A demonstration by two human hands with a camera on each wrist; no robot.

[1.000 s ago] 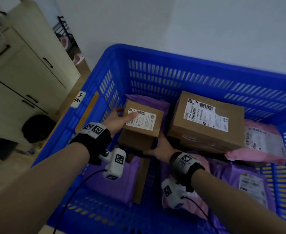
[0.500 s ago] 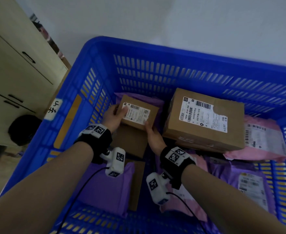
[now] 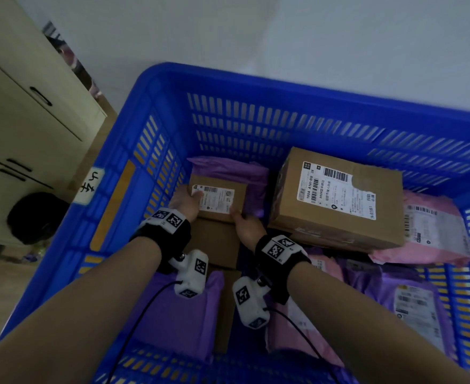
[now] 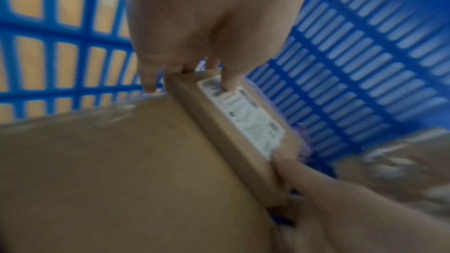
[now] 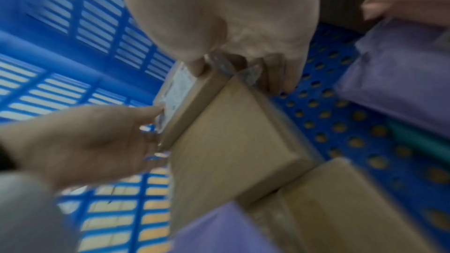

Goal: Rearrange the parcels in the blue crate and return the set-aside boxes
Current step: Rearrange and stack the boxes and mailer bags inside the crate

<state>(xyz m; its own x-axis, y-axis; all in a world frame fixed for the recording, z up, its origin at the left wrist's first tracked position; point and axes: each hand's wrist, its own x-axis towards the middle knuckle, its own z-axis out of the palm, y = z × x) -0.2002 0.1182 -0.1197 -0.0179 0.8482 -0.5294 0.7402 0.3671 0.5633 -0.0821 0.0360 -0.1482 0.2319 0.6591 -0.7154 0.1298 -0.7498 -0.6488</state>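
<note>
Both hands hold a small brown cardboard box [image 3: 220,199] with a white label in the far left part of the blue crate [image 3: 256,84]. My left hand [image 3: 185,202] grips its left end, thumb on the label. At its near right corner my right hand [image 3: 246,224] pinches it with the thumb on top. The box lies partly over a plain brown box [image 3: 217,242] and a purple mailer [image 3: 234,167]. The left wrist view shows the small box [image 4: 238,134] tilted on edge against the plain box [image 4: 121,161]. The right wrist view shows it [image 5: 194,99] between both hands.
A large labelled cardboard box [image 3: 336,200] sits right of the hands, on a pink mailer [image 3: 433,228]. Purple mailers lie at front left [image 3: 178,314] and front right [image 3: 411,300]. Outside the crate stand a beige cabinet [image 3: 20,120] and a black object [image 3: 34,217].
The small box has gone down and back toward the crate's far left corner. My right hand came from under the box to its near right corner.
</note>
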